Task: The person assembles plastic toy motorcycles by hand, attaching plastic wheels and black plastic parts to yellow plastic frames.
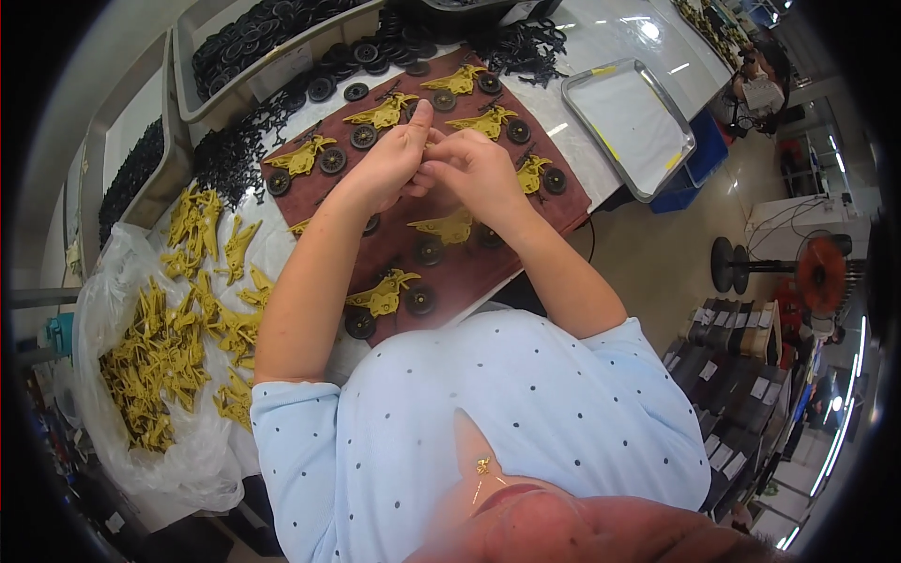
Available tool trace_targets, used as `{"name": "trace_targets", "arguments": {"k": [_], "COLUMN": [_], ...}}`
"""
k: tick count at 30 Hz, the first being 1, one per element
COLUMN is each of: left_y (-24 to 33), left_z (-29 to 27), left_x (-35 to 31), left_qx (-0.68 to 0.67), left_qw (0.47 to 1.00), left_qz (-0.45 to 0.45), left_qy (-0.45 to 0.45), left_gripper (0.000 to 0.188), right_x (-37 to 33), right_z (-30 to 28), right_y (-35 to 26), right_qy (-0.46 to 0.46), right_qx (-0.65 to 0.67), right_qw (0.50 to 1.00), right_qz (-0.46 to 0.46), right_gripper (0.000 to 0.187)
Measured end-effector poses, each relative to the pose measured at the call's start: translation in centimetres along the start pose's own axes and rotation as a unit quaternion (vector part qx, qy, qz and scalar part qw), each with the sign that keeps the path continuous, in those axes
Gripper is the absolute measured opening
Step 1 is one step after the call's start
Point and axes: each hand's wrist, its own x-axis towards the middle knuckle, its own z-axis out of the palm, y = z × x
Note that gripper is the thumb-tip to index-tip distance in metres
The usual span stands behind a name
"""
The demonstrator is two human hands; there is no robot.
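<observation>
My left hand [398, 161] and my right hand [475, 173] meet over a red-brown cloth [366, 251]. Both are closed, fingertips together, with the left thumb pointing up. Whatever they hold is small and mostly hidden by the fingers. Around them on the cloth lie several sets of yellow plastic toy motorcycle bodies, such as one yellow body [380, 296] at the near side and another yellow body [302, 157] to the left. Black toy wheels lie beside the bodies, among them a black wheel [332, 160] left of my left wrist.
At left, a clear plastic bag [103, 291] spills yellow parts [155, 361]. Grey bins [272, 83] of black wheels and a bin of small black parts [141, 174] stand at the far left. Loose black parts [521, 52] lie behind the cloth. A metal tray [627, 122] sits at the right edge.
</observation>
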Motion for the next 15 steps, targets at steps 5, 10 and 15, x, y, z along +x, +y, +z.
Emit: {"name": "trace_targets", "arguments": {"k": [5, 10, 15], "left_y": [0.8, 0.8, 0.8], "left_z": [1.6, 2.3, 2.7], "left_x": [0.6, 1.4, 2.8], "left_qx": [0.034, -0.013, -0.028], "left_qw": [0.999, 1.0, 0.999], "left_qz": [-0.02, -0.027, -0.038], "left_qy": [0.021, 0.002, -0.018], "left_gripper": [0.064, 0.063, 0.061], "right_x": [0.6, 0.9, 1.1], "right_z": [-1.0, -3.0, -3.3], "right_y": [2.2, 1.9, 2.8], "right_qy": [-0.016, -0.022, 0.01], "right_qx": [0.244, 0.187, -0.008], "right_qw": [0.964, 0.978, 1.0], "right_qz": [0.105, 0.086, -0.026], "right_gripper": [0.018, 0.019, 0.021]}}
